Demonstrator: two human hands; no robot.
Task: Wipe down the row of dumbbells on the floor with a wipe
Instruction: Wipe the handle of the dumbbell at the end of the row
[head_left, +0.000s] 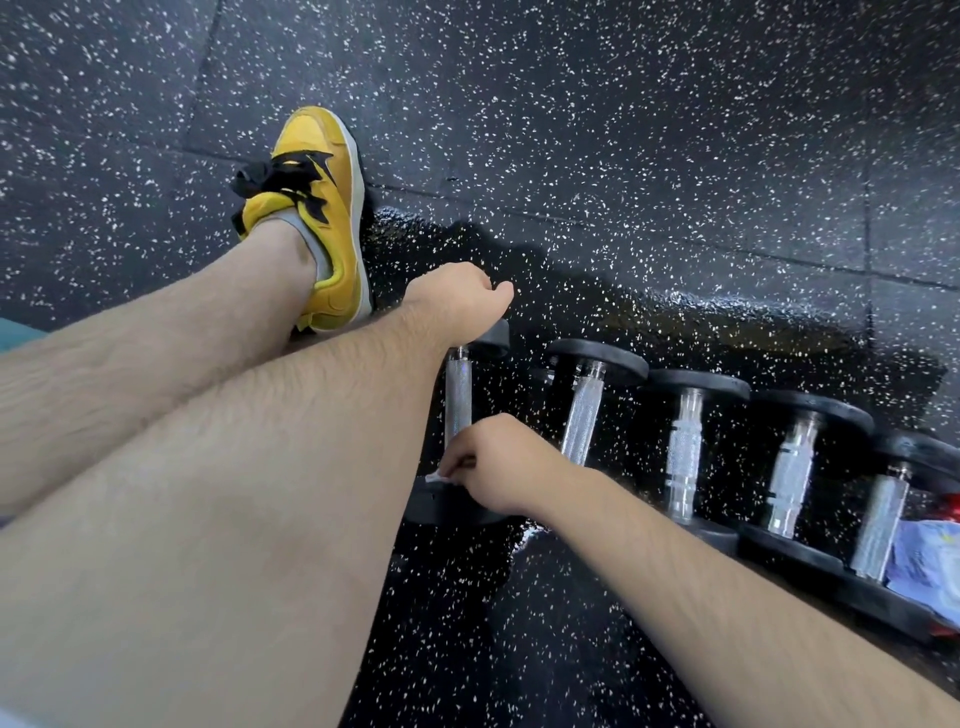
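A row of several black dumbbells with silver knurled handles lies on the speckled floor, running from centre to lower right. My left hand (457, 301) grips the far head of the leftmost dumbbell (458, 400). My right hand (498, 465) pinches a small white wipe (435, 478) against the near head of that same dumbbell, where the handle meets it. The dumbbell beside it (584, 415) and the others further right (683, 452) lie untouched.
My bare leg and yellow shoe (322, 208) stretch across the left, close to the leftmost dumbbell. A crumpled pack of wipes (924, 566) with something red sits at the right edge beside the last dumbbell. Black rubber floor tiles (623, 156) extend beyond the row.
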